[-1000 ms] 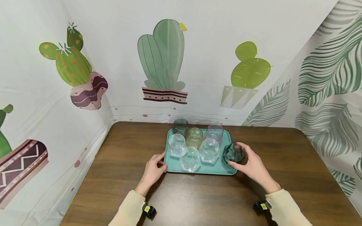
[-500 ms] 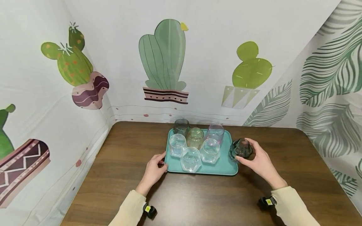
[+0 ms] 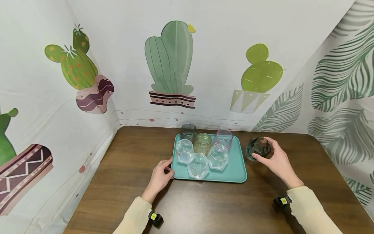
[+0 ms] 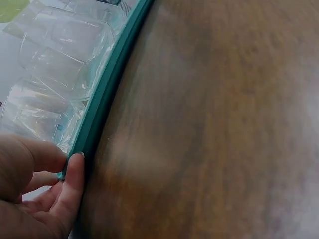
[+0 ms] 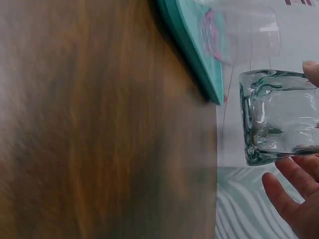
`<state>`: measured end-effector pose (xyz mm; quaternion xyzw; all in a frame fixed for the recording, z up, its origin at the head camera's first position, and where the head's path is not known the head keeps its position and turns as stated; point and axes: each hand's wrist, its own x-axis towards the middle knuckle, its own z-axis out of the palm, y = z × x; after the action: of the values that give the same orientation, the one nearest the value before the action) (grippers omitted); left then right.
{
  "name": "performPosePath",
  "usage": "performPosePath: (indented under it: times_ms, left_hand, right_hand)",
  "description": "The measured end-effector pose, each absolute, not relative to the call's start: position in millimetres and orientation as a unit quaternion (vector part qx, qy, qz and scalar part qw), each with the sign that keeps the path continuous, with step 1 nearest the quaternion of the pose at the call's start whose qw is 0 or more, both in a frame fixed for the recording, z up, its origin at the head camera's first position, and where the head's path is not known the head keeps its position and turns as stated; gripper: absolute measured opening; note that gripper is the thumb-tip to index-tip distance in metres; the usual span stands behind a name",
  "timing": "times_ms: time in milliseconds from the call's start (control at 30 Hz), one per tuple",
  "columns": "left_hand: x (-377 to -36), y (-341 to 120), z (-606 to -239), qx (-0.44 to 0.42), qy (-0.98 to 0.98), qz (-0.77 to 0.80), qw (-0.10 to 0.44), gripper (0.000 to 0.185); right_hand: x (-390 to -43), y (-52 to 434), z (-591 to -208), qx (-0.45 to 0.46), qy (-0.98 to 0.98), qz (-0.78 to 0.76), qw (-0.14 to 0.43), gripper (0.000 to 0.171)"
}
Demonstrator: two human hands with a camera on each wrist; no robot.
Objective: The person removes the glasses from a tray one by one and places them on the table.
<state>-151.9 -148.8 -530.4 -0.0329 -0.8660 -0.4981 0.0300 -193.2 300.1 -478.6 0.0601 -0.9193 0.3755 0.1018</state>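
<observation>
My right hand (image 3: 279, 161) grips a dark tinted glass (image 3: 260, 148) just past the right edge of the teal tray (image 3: 238, 169). In the right wrist view this thick-walled glass (image 5: 279, 119) is held clear of the table, between thumb and fingers. At the tray's left front, my left hand (image 3: 160, 177) pinches the rim; the left wrist view shows the thumb and fingers (image 4: 75, 184) on it. Several glasses stand on the tray: a dark grey one (image 3: 188, 131), an amber one (image 3: 202, 143), a pinkish one (image 3: 224, 138), and clear ones, including one at the front (image 3: 198, 167).
The brown wooden table (image 3: 187, 208) extends around the tray on all sides. Behind it hangs a white cloth (image 3: 216, 65) printed with cacti and leaves, close to the table's back edge.
My right hand has carried the dark glass off the tray's right side, moving right and back. The left hand still pinches the tray's rim, and the tray has stayed in place.
</observation>
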Motion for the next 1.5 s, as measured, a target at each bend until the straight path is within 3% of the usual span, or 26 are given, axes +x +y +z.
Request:
performPosePath:
  times_ms: [933,1500]
  left_hand:
    - [-149,-152,-532,-0.018,-0.865,-0.501,0.029,0.051]
    - [-149,-150,-532,-0.019,-0.863,-0.504,0.026,0.051]
  right_hand:
    - [-262,324,-493,0.007,-0.926,0.364,0.102,0.094]
    - [-275,324,-500,0.005,-0.924,0.372,0.092,0.093]
